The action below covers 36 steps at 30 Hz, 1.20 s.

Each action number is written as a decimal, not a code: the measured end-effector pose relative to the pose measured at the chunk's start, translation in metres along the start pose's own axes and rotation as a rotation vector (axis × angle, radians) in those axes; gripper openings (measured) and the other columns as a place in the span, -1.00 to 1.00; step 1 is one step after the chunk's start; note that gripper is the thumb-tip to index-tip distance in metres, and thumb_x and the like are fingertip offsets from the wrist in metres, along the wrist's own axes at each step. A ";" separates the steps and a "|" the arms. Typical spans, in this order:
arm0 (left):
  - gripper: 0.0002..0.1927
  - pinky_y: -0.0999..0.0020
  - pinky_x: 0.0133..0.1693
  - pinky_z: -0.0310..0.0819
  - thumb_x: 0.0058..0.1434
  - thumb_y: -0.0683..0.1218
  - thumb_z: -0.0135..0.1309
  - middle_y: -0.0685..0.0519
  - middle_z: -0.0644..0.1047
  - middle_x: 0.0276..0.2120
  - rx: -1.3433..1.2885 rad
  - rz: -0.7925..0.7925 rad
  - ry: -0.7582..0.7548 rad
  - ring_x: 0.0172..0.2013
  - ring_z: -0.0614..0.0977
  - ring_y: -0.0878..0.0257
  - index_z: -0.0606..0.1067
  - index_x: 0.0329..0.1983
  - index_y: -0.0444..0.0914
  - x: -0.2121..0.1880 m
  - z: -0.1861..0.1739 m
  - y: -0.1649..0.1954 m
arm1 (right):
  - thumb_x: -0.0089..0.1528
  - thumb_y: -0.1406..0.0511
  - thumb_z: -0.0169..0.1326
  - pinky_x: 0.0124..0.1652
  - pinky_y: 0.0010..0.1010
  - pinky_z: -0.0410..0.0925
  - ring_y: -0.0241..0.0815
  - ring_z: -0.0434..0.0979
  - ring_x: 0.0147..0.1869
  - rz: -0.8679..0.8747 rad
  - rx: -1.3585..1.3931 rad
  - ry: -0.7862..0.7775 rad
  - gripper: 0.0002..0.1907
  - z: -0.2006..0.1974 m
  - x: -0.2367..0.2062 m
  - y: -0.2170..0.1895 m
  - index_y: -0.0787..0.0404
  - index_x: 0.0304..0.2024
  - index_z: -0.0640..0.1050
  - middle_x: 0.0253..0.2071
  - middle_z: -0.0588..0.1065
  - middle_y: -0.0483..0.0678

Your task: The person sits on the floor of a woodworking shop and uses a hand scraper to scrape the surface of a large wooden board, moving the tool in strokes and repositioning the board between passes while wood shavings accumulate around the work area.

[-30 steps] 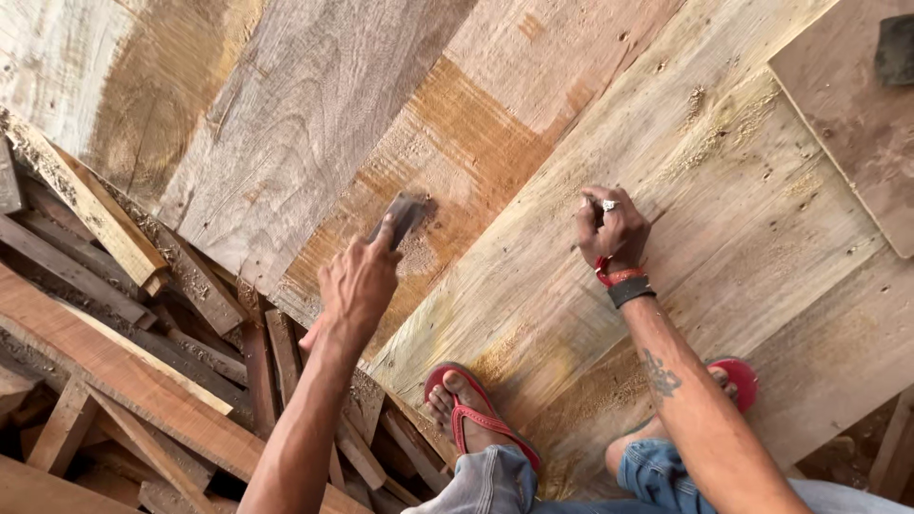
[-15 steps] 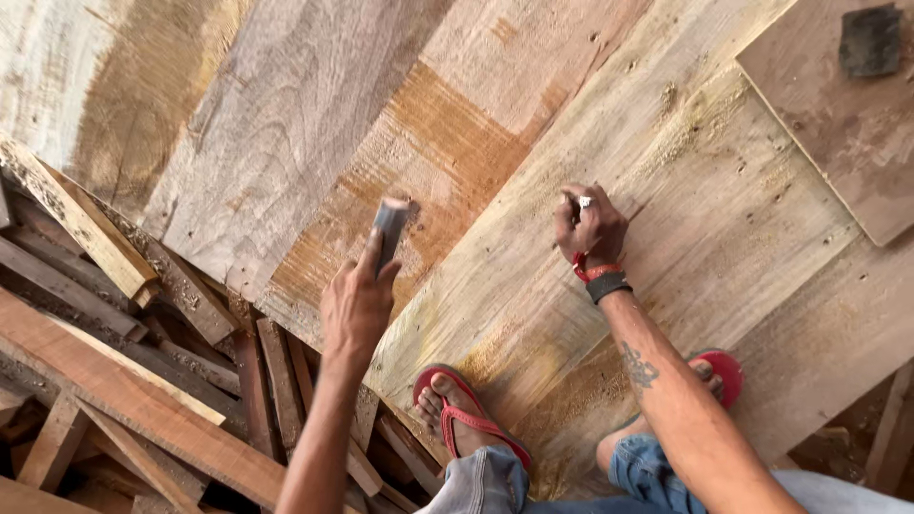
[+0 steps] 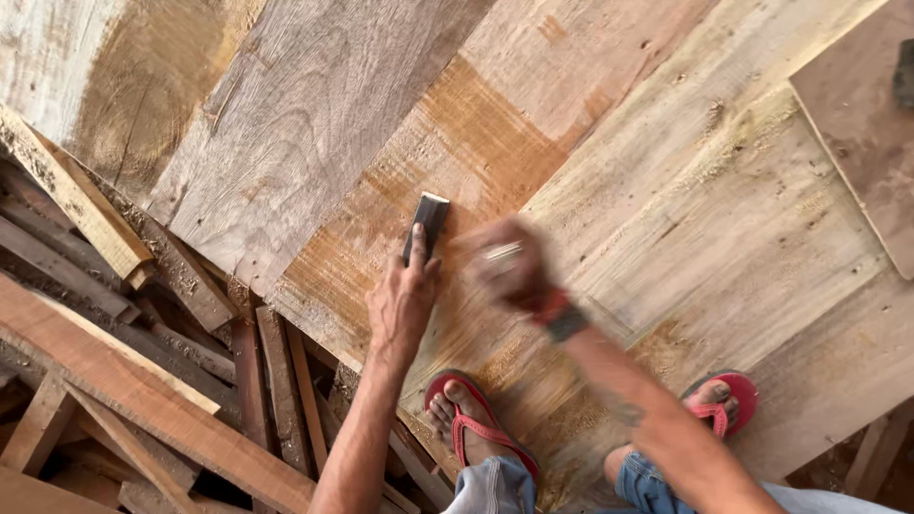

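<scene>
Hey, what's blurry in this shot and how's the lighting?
Head view: the right hand and its forearm are smeared by motion blur; the left hand, gripping a dark flat-ended tool, is sharp, as are the pale rough wooden boards; light is soft and even, no glare.

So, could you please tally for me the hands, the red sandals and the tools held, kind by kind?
Hands: 2, the left hand and the blurred right hand.
Red sandals: 2, the left sandal and the right sandal.
Tools held: 1, a dark flat tool in the left hand.
Total: 5.
</scene>
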<state>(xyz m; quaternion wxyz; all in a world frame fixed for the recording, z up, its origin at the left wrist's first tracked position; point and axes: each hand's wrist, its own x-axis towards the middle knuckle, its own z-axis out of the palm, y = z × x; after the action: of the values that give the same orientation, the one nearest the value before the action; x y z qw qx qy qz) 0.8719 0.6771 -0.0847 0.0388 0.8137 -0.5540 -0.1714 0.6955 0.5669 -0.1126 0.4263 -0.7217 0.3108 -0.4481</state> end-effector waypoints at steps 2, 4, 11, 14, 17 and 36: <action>-0.39 0.05 -0.52 0.48 0.14 -0.11 0.16 -0.18 0.56 -0.30 -0.032 0.031 -0.008 -0.47 0.62 -0.03 0.39 0.31 -0.20 -0.005 0.005 -0.004 | 0.24 0.31 0.10 -0.01 -0.20 0.52 -0.06 0.61 -0.14 -0.213 -0.083 -0.237 -0.82 0.061 0.015 -0.015 0.08 -0.13 0.66 -0.26 0.57 -0.09; -0.61 0.03 -0.48 0.47 0.20 -0.11 0.16 -0.16 0.57 -0.25 -0.083 0.036 -0.058 -0.43 0.63 -0.04 0.45 0.09 -0.27 -0.009 0.010 -0.008 | 0.30 0.22 0.16 -0.13 -0.30 0.49 -0.12 0.64 -0.20 0.069 0.159 -0.387 -0.81 0.103 0.039 -0.013 0.13 -0.08 0.61 -0.20 0.61 -0.07; -0.85 0.05 -0.40 0.53 0.14 -0.13 0.19 -0.11 0.59 -0.48 -0.117 -0.051 -0.175 -0.48 0.64 -0.05 0.53 -0.22 -0.21 -0.020 0.022 -0.021 | 0.26 0.19 0.06 -0.29 -0.25 0.43 -0.08 0.57 -0.34 0.148 0.072 -0.433 -0.77 0.104 0.044 -0.002 0.14 -0.16 0.63 -0.38 0.58 0.00; -0.67 0.07 -0.44 0.54 0.11 -0.15 0.19 -0.15 0.57 -0.52 -0.111 -0.065 -0.188 -0.51 0.64 -0.04 0.44 -0.15 -0.46 -0.027 0.022 -0.024 | 0.27 0.18 0.00 -0.25 -0.24 0.43 -0.08 0.55 -0.34 0.116 0.143 -0.395 -0.76 0.109 0.028 -0.005 0.17 -0.18 0.58 -0.39 0.54 0.00; -0.70 0.06 -0.46 0.53 0.09 -0.16 0.19 -0.17 0.58 -0.49 -0.135 -0.056 -0.180 -0.50 0.65 -0.05 0.46 -0.19 -0.44 -0.038 0.018 -0.030 | 0.24 0.16 -0.01 -0.36 -0.22 0.39 -0.10 0.49 -0.45 0.151 0.125 -0.422 -0.72 0.119 0.015 -0.008 0.20 -0.23 0.60 -0.53 0.46 -0.02; -0.91 0.28 -0.51 0.56 0.21 -0.23 0.04 -0.04 0.59 -0.45 -0.111 -0.054 -0.523 -0.58 0.59 0.18 0.54 -0.28 -0.33 -0.025 -0.054 -0.008 | 0.38 0.20 -0.08 -0.27 -0.31 0.37 -0.21 0.45 -0.35 0.235 0.147 -0.207 -0.70 0.104 0.008 -0.056 0.16 -0.26 0.62 -0.40 0.44 -0.08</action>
<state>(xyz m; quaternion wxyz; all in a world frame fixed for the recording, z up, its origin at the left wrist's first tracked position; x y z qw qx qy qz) 0.8883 0.6966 -0.0301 -0.0657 0.7529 -0.5131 -0.4068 0.7976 0.6198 -0.0842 0.5571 -0.6895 0.3141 -0.3400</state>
